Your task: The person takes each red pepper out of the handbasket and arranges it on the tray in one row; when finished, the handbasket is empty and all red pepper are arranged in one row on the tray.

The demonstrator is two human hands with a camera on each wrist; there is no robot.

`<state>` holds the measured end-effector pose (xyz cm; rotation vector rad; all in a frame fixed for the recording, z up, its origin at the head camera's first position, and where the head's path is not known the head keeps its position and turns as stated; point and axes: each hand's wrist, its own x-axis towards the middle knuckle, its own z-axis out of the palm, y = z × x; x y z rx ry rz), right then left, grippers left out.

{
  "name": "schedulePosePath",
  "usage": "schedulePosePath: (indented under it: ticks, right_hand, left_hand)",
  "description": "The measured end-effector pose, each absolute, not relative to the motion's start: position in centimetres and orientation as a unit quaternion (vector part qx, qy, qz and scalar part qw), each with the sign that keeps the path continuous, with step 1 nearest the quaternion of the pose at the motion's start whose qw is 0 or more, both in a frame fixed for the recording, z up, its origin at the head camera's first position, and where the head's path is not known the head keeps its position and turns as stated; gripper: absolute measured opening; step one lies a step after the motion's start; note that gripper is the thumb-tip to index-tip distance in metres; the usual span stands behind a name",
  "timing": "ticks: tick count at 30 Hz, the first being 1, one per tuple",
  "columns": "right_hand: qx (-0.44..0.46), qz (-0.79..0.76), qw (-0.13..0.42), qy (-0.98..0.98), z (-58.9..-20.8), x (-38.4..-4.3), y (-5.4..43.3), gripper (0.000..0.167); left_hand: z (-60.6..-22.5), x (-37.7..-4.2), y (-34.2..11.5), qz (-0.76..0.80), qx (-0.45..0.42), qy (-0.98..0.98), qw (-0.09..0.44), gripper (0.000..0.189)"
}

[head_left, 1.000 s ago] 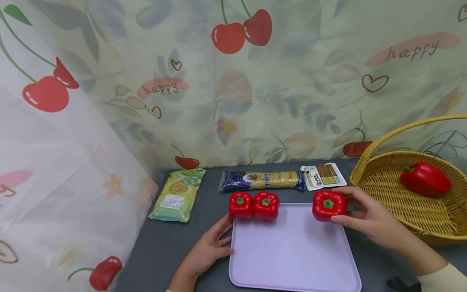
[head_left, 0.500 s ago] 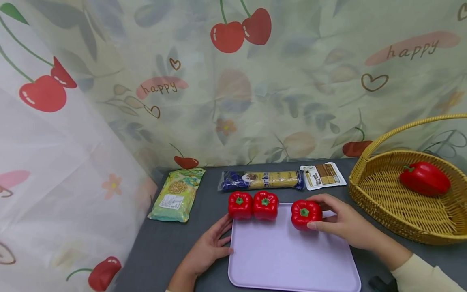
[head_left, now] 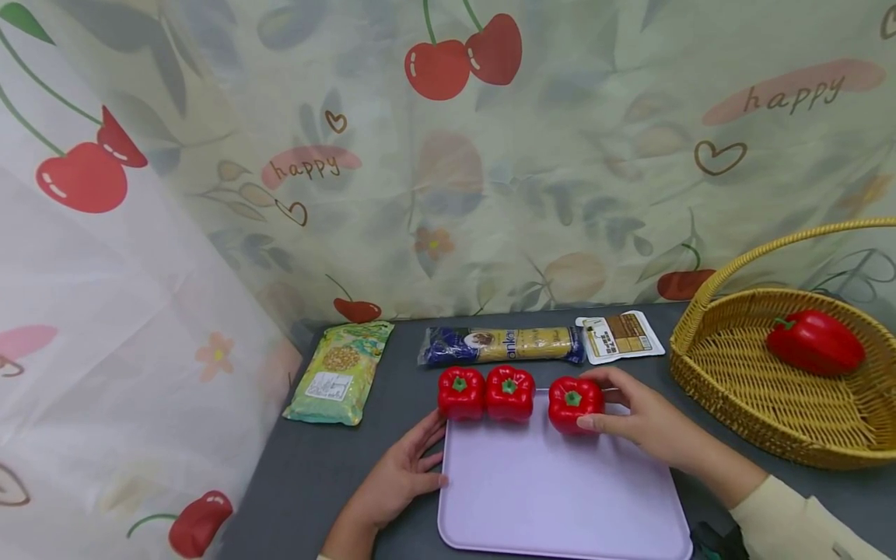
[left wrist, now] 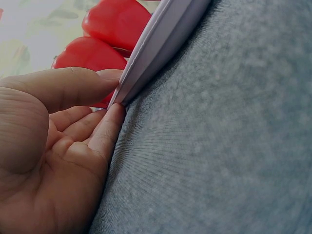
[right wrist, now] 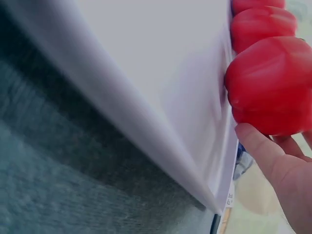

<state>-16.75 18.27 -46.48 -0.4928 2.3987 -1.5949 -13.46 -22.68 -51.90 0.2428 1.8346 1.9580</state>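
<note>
We're holding a red bell pepper (head_left: 575,405) in our right hand (head_left: 633,412), grip grasping it from its right side, thumb at the near face. It's sitting at the far side of the lilac tray (head_left: 553,498), right of the tray's centre; we can't tell whether its underside is touching. Left hand (head_left: 406,470) is resting against the tray's left edge, thumb and fingertips touching it, grip released with fingers fairly straight. 2 more red peppers, left pepper (head_left: 460,394) and middle pepper (head_left: 509,394), are standing side by side at the far left corner, green stems facing us. Held pepper is lining up with that pair, a small gap showing between. Another pepper (head_left: 817,343) is lying on its side in the wicker basket (head_left: 721,408), right of the tray. Behind the tray, a blue-and-yellow packet (head_left: 525,346) and a white-and-brown packet (head_left: 621,337) are lying on the grey desk (head_left: 409,397); a yellow-green bag (head_left: 341,373) is lying farther left.
</note>
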Motion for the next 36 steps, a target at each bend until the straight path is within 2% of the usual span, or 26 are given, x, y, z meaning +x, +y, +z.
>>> schedulePosePath:
  ticks: [15, 36]
  right_hand:
    - [-0.151, -0.587, 0.188, 0.773, -46.0, -17.7, 19.7, 0.070]
    - [-0.164, -0.589, 0.167, 0.774, -46.8, -19.2, 18.9, 0.067]
  left_hand:
    - [-52.0, -13.5, -22.7, 0.706, 0.087, 0.667, 0.221, 0.100]
    - [-51.8, -13.5, -22.6, 0.707, 0.081, 0.666, 0.224, 0.100]
